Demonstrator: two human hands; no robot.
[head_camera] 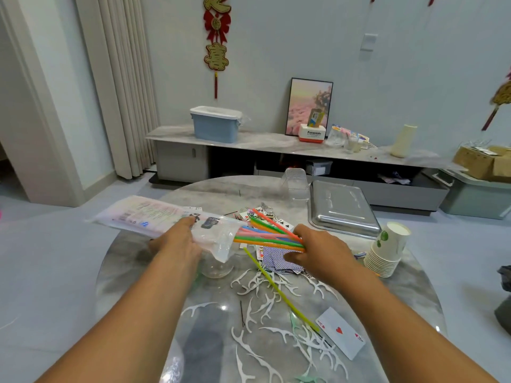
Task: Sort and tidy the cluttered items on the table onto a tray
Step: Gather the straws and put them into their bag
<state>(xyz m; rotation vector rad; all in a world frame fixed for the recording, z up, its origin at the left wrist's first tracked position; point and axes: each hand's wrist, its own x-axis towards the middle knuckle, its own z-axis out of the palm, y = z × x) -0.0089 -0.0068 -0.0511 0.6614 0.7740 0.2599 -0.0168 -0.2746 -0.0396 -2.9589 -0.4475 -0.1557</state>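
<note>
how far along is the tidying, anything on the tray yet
Barely started: the metal tray shows nothing on it. In hand: the left hand holds a plastic bag while the right hand grips a bundle of coloured straws at its mouth. Left on the table: floss picks, playing cards, one loose yellow-green straw, stacked paper cups.

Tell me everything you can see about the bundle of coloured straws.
The straws are a bundle of thin plastic tubes in pink, orange, green, blue and yellow. They lie roughly level above the table, fanning slightly. One end sits inside the open mouth of a clear plastic bag, which the left hand holds. The right hand grips the other end. One loose yellow-green straw lies separately on the table.
</note>
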